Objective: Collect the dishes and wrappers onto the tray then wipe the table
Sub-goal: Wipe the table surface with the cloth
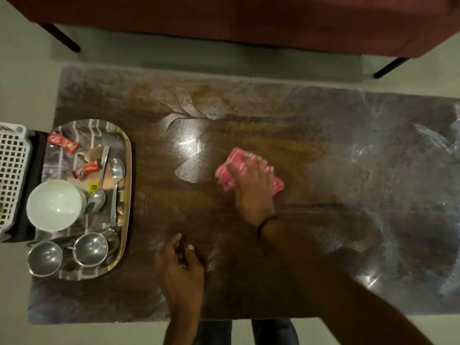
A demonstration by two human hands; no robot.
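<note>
Wiping stage: right hand (251, 180) pressed flat on pink cloth (232, 168) mid-table (323, 232), left hand (180, 267) open, empty; risk: leftward stroke nudging loaded tray (125, 175) at frame left, toppling cups (90, 249).

"00" on yellow tag (93, 188)

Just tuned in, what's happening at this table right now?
The person is wiping the table. The right hand presses a pink cloth flat near the middle, while the left hand rests empty near the front edge. The collecting looks done: the tray at the left end holds a white bowl, two steel cups, spoons and red wrappers.
</note>
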